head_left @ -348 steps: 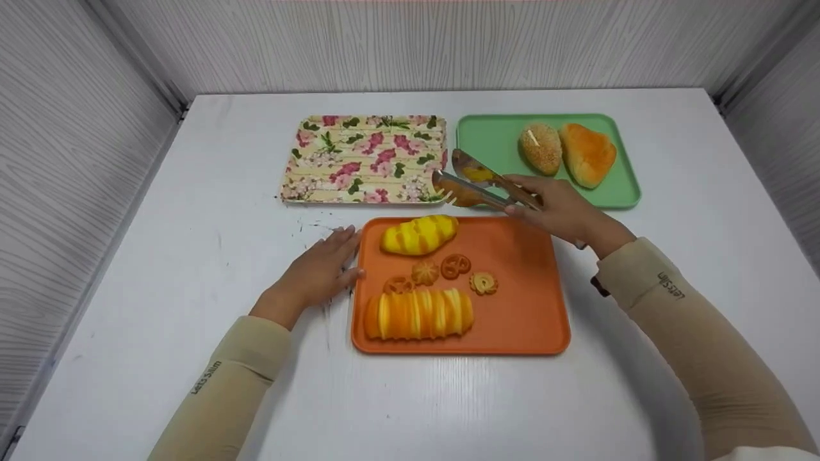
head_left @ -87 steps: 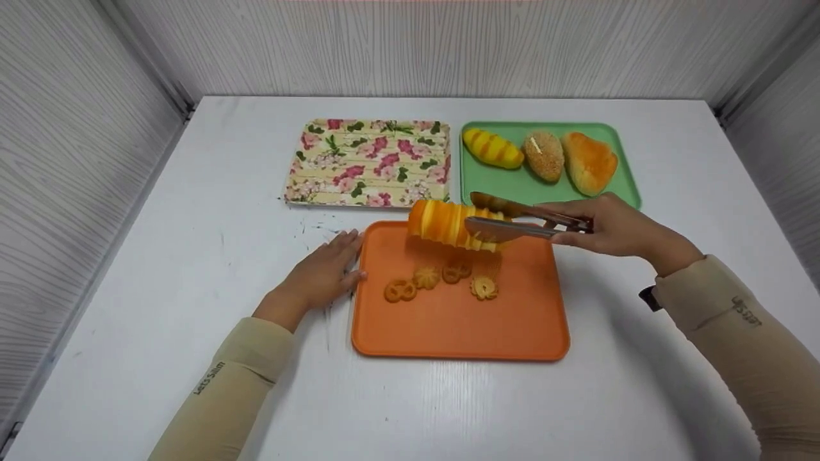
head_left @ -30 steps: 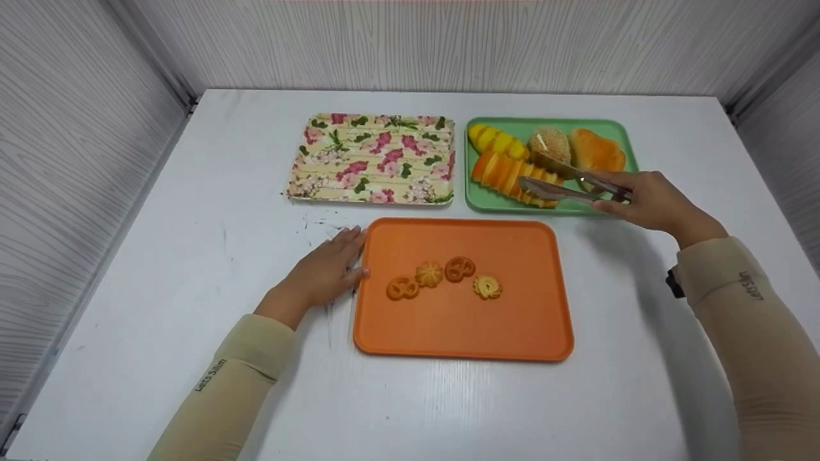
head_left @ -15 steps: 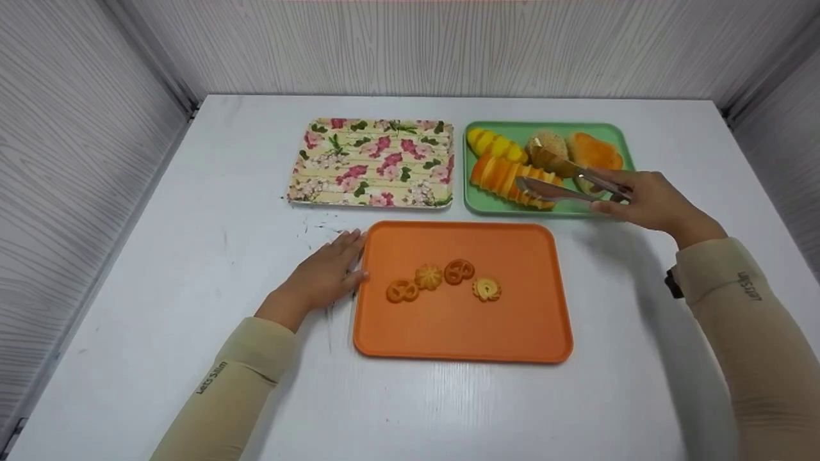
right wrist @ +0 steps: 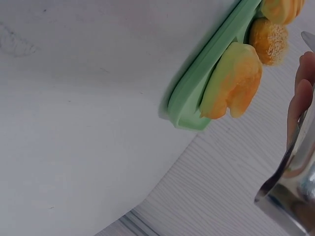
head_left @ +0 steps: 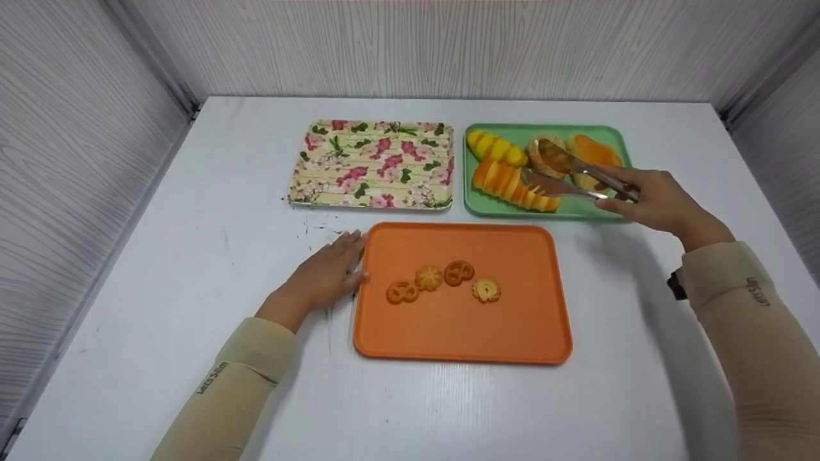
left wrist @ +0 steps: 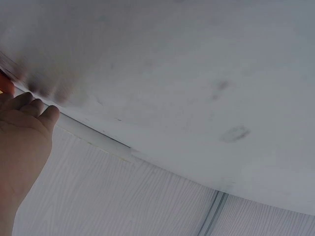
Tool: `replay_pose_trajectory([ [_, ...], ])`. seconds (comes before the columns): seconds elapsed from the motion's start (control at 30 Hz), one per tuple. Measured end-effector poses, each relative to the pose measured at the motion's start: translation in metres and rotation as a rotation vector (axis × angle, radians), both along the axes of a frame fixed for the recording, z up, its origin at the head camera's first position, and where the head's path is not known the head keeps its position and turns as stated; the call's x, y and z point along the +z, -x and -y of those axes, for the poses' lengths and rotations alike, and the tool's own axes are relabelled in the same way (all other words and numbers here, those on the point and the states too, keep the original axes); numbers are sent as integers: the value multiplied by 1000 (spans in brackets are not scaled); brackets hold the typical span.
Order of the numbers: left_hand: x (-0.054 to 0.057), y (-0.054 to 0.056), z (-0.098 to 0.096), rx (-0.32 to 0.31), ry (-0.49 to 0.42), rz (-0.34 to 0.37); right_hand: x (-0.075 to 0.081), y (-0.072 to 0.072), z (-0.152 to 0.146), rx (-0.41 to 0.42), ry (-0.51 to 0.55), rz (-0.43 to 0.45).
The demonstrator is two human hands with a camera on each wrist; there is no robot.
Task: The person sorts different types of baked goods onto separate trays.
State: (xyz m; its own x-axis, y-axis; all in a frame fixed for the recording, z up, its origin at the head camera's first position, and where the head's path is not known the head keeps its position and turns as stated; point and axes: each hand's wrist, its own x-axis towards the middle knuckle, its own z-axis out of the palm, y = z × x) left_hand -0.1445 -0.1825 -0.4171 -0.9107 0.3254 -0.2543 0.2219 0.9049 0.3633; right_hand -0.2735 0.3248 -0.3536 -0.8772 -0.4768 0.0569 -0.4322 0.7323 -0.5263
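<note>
- We count three trays on the white bench [head_left: 416, 410]: a floral tray [head_left: 371, 165], a green tray [head_left: 512, 130] beside it, and an orange tray [head_left: 461, 333] in front of both.
- We count four breads, all in the green tray: a yellow striped bread [head_left: 496, 148], a sliced loaf [head_left: 503, 184], a sesame bun [right wrist: 269, 42] and a golden bun [head_left: 592, 151].
- The sliced loaf lies along the near side, just in front of the yellow striped bread; the golden bun is farthest right.
- We count four cookies in the orange tray: two pretzel cookies [head_left: 459, 273], one flower cookie [head_left: 428, 278] between them, and one scalloped cookie [head_left: 487, 290] to the right.
- We see one pair of metal tongs [head_left: 602, 178], their arms spread, one tip over the sesame bun, the other by the loaf's right end; we cannot tell whether they touch.
- Of the two hands, the right hand [head_left: 656, 198] grips the tongs, its arm stretched forward.
- The left hand [head_left: 320, 275] holds nothing: it lies flat, fingers extended, thumb at the orange tray's left rim.
</note>
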Motion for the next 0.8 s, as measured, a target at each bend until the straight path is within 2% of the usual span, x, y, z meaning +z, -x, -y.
replay_pose_trajectory([
  [0.13, 1, 0, 0, 0, 1, 1, -1, -3, 0, 41, 16, -44],
  [0.37, -3, 1, 2, -17, 5, -25, -1, -16, 10, 110, 64, -39],
  [0.5, -2, 1, 1, -10, 11, -16, -5, -22, 15, 205, 61, -51],
  [0.8, -3, 0, 0, -10, 13, -18, -10, -38, 31, 360, 63, -3],
])
